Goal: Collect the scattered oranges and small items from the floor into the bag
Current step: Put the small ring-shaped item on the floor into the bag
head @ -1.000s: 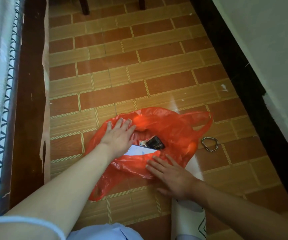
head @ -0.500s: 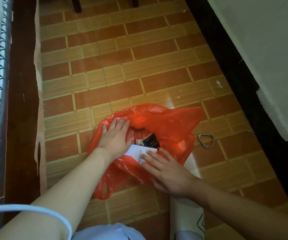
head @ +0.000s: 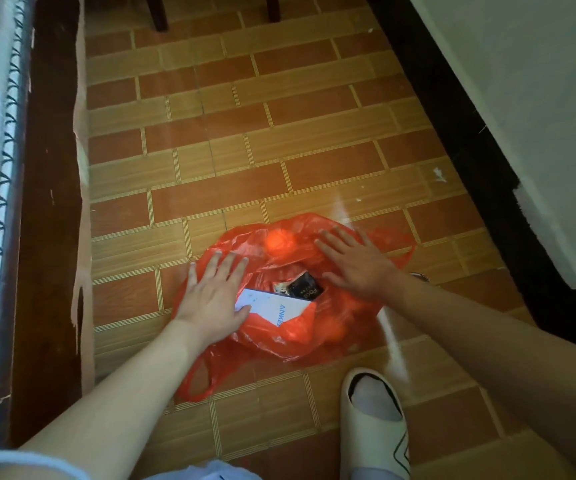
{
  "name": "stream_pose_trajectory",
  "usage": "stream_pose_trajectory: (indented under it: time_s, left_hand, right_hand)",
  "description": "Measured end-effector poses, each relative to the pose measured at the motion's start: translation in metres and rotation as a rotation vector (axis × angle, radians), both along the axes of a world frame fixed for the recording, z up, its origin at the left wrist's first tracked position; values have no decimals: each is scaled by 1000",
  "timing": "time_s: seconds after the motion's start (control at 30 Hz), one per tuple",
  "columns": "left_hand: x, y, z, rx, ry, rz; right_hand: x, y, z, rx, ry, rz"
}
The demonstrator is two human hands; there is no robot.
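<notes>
My left hand (head: 212,301) fingers flat, pressing bag rim and white box (head: 272,306), likely to keep the mouth spread | right hand (head: 356,261) fingers splayed, open, on far rim | red bag (head: 279,337) on floor (head: 245,150), crumpled, thin; oranges (head: 276,241) show through.

The right arm (head: 487,327) is covering most of the metal chain (head: 422,278), leaving only a sliver showing. The red bag (head: 279,336) is veiling the oranges (head: 335,332) into blurred shapes, their count unclear. The left hand (head: 215,299) is overlapping one corner of the white box (head: 272,308).
</notes>
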State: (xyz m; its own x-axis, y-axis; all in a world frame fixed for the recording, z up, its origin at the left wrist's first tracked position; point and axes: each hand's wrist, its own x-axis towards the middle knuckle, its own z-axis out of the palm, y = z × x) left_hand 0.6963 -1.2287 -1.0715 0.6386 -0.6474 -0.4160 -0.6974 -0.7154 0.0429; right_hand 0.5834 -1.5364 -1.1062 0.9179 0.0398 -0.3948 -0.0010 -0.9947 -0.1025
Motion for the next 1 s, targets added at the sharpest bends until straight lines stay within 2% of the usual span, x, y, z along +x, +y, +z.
stream_pose_trajectory:
  time_s: [0.1, 0.43, 0.53, 0.63, 0.7, 0.83, 1.0]
  left_hand:
    - [0, -3, 1, -26, 1, 24]
    - [-17, -63, 20, -223, -18, -68]
    - [-25, -82, 18, -227, 2, -93]
    - [-30, -98, 17, -254, 14, -114]
    - [-34, -105, 17, -268, 22, -129]
    - [-41, -118, 15, -255, 42, -164]
    - [-49, -129, 17, -265, 64, -207]
  right_hand:
    - [-10, -2, 0, 91, -12, -117]
    - [-47, 10, 29, 234, -240, -305]
    - [-74, 0, 34, 226, -334, -381]
    - [-107, -19, 30, 184, -405, -566]
    - [-127, -29, 21, 146, -371, -629]
    - [-155, -40, 0, 136, -296, -607]
    - [-161, -55, -14, 135, -94, -577]
